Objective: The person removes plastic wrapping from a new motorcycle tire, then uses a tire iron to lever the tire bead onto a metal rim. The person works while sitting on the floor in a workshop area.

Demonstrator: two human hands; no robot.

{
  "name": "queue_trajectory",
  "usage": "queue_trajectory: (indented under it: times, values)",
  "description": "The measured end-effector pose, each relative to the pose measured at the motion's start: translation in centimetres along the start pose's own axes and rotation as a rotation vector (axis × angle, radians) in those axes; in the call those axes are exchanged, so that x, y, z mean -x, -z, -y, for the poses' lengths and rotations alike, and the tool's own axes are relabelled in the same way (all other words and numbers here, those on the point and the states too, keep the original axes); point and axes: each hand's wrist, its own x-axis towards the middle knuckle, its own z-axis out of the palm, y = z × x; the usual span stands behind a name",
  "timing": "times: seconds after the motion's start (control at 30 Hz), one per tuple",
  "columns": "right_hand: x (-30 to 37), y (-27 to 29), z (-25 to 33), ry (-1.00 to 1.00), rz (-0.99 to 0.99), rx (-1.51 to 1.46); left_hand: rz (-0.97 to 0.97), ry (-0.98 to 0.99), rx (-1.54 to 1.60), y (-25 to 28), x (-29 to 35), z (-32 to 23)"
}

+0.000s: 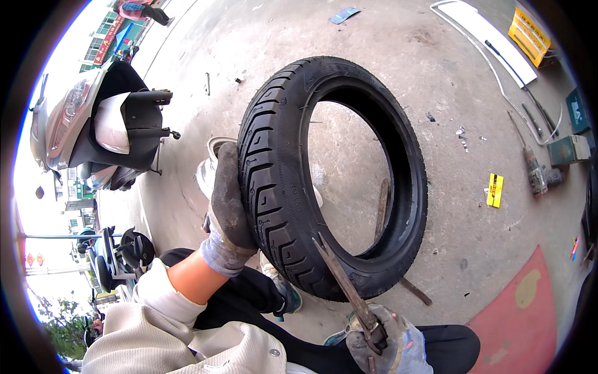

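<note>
A black scooter tyre (pixel 274 181) is held up on edge in front of me, its tread facing left. My left hand (pixel 230 202), in a grey work glove dirty with black, grips the tread on the tyre's left side. Low on the right, my gloved right hand (pixel 389 343) is closed round a pair of rusty long-jawed pliers (pixel 346 277). The jaw tips are slightly parted at the tyre's lower inner edge; whether they touch the rubber I cannot tell. Behind the tyre a pale wheel rim (pixel 205 177) is partly hidden.
A flat metal bar (pixel 416 292) lies on the concrete behind the tyre. A scooter without its front wheel (pixel 112 118) stands at left. To the right are a power tool (pixel 537 174), a yellow packet (pixel 494 190), a green box (pixel 568 149) and a red sheet (pixel 517 318).
</note>
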Motion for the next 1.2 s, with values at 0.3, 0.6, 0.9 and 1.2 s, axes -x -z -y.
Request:
queue_trajectory:
  times: [0.3, 0.6, 0.9, 1.2]
  values:
    - [-0.2, -0.3, 0.5, -0.039, -0.048, 0.08, 0.06, -0.014, -0.072, -0.5, 0.2, -0.1]
    - [-0.9, -1.1, 0.7, 0.025, -0.114, 0.116, 0.028, 0.057, 0.018, 0.2, 0.3, 0.0]
    - [-1.2, -0.7, 0.2, 0.055, -0.07, 0.258, -0.061, 0.03, -0.028, 1.7, -0.3, 0.9]
    - [-4.8, 0.7, 0.8, -0.464, -0.227, -0.507, 0.008, 0.053, 0.056, 2.1, 0.6, 1.1]
